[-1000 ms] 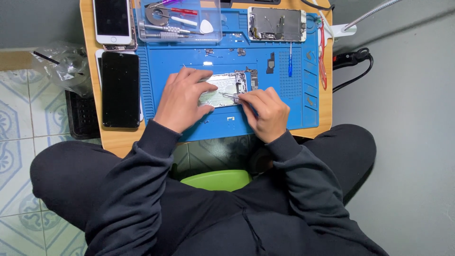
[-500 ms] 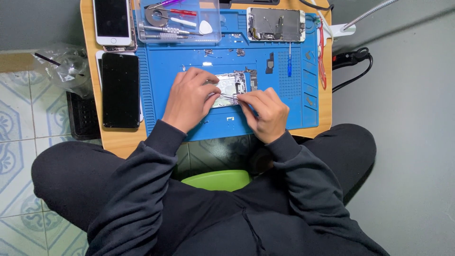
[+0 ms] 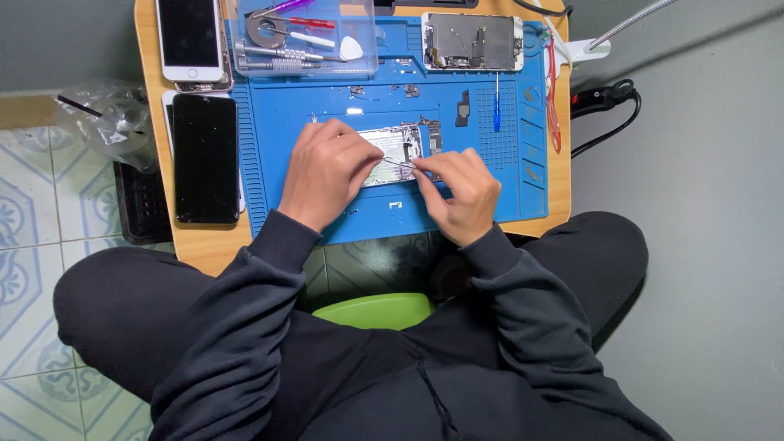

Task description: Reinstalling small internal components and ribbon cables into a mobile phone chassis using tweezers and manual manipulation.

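Note:
An opened phone body [image 3: 400, 145] lies on a blue work mat [image 3: 310, 114] on a small wooden table. My left hand [image 3: 327, 171] rests on the left part of the phone and holds it down. My right hand [image 3: 457, 192] is closed on thin metal tweezers [image 3: 400, 163], whose tips reach over the phone's insides. Both arms wear dark sleeves.
A clear tray of tools [image 3: 302, 37] sits at the mat's top. Another opened phone [image 3: 472, 41] lies top right. A white phone [image 3: 189, 39] and a black screen [image 3: 206, 159] lie left. A blue screwdriver [image 3: 496, 110], red tool [image 3: 554, 90], cables [image 3: 604, 98].
My left hand has slid slightly left and down on the phone. My right hand has shifted a little, bringing the tweezers over the phone's middle.

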